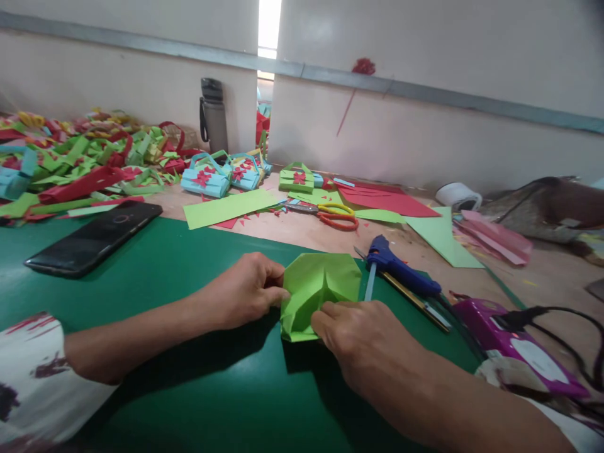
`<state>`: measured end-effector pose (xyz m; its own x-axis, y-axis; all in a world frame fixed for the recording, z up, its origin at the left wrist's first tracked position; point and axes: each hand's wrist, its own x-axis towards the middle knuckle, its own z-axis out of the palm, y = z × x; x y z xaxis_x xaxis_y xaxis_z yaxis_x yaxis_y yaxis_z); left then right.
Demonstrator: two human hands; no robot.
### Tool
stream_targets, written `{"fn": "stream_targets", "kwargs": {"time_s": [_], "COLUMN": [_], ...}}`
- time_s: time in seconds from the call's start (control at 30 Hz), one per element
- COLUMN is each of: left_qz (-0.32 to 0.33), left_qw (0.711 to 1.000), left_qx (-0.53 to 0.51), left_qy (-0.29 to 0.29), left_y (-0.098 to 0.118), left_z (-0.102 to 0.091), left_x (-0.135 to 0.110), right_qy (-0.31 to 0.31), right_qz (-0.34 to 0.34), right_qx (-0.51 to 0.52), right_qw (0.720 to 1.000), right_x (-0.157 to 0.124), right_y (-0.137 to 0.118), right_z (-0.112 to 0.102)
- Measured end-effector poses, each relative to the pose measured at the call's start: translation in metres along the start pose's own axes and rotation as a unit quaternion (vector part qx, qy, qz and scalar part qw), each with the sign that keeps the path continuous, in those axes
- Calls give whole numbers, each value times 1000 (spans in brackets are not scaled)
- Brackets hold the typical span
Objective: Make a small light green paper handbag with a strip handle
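A folded piece of green paper [322,272], shaped like a small open pouch, is held up over the green mat [198,384]. My left hand [252,286] pinches its left edge between thumb and fingers. Its lower right side is gripped by my right hand [353,333], whose closed fingers cover part of the front edge. A crease runs down the middle of the paper's back panel. Just right of the paper lies a blue glue gun [401,269] with a glue stick [370,282] beside it.
A black phone [97,238] lies at left. Behind are scissors [337,217], green paper strips [231,207], red sheets [387,198], small paper bags [205,179] and a bottle [214,116]. Coloured scraps [94,151] pile up at back left. A purple power strip [514,343] with cables sits right.
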<state>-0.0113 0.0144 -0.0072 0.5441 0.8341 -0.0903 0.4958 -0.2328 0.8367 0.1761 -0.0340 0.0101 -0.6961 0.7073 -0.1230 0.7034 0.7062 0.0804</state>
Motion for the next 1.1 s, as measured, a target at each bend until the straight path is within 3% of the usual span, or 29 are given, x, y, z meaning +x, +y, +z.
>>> {"fn": "stream_targets", "kwargs": {"time_s": [0.07, 0.17, 0.2, 0.3, 0.37, 0.5, 0.6, 0.7, 0.9, 1.0, 1.1], "left_qz": [17, 112, 144, 241, 231, 239, 242, 243, 249, 246, 242], "left_qw": [995, 949, 938, 924, 923, 893, 858, 841, 847, 859, 853], "left_qx": [43, 110, 132, 223, 267, 332, 384, 412, 411, 398, 424], "left_qy": [84, 274, 285, 196, 152, 186, 238, 251, 226, 206, 186], "left_y": [11, 31, 35, 37, 31, 24, 27, 30, 20, 15, 21], "left_z": [-4, -5, -3, 10, 20, 28, 29, 32, 34, 29, 26], "left_x": [-5, -20, -25, -35, -37, -34, -34, -34, -32, -30, -29], "right_qy": [-7, -7, 1, 30, 39, 48, 59, 72, 164, 207, 231], "right_qz": [6, 11, 7, -10, -17, -19, -17, -23, -45, -22, -12], "right_qx": [-3, 10, 18, 23, 18, 23, 27, 37, 22, 34, 74], "right_qw": [1000, 1000, 1000, 999, 999, 998, 998, 996, 985, 977, 970], "right_x": [3, 6, 7, 7, 6, 5, 3, 1, -18, -34, -42], "right_y": [-1, -1, 0, 3, 5, 6, 5, 3, 9, 17, 23], "right_z": [-3, -6, -6, -4, -2, 0, -3, -6, -6, 2, 14]}}
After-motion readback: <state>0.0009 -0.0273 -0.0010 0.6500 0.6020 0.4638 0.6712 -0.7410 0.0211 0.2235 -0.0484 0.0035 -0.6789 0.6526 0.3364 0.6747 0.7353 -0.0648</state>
